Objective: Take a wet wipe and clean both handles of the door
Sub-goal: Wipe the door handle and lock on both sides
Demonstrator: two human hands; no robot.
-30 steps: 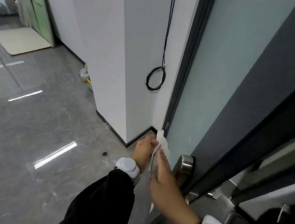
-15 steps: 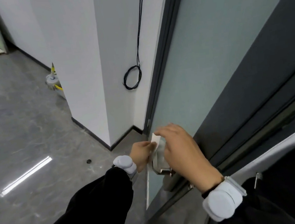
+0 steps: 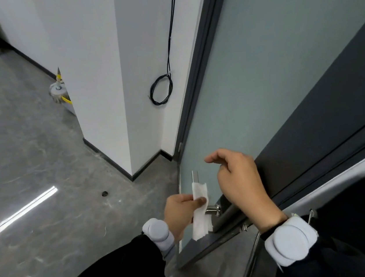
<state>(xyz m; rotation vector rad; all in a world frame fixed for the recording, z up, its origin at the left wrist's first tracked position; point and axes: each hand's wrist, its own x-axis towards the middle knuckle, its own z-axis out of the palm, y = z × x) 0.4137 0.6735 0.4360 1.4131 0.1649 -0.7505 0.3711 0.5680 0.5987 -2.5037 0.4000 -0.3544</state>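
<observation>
Head view shows our left hand (image 3: 181, 210) pinching a white, folded wet wipe (image 3: 200, 209) around the brushed-metal lever handle (image 3: 195, 178) on the near face of the grey-green glass door (image 3: 262, 87). The thumb presses the wipe onto the lever, so this hand is clamped on wipe and handle together. The bare metal tip of the lever projects above the wipe; the loose lower end of the wipe hangs below the hand.

Half a second ago our right hand covered the handle and touched the wipe. Now our right hand (image 3: 239, 177) is lifted clear, just beside the handle, with fingers loosely curled and apart, holding nothing. The wipe has also moved along the lever, away from its tip.

We judge that the release leaves the wiping to 1 hand, and that handle 1 of 2 is in progress. The round metal rose (image 3: 215, 210) at the lever base is exposed beside the wipe. The second handle, on the far face of the door, is not visible, so we cannot tell its condition.
</observation>
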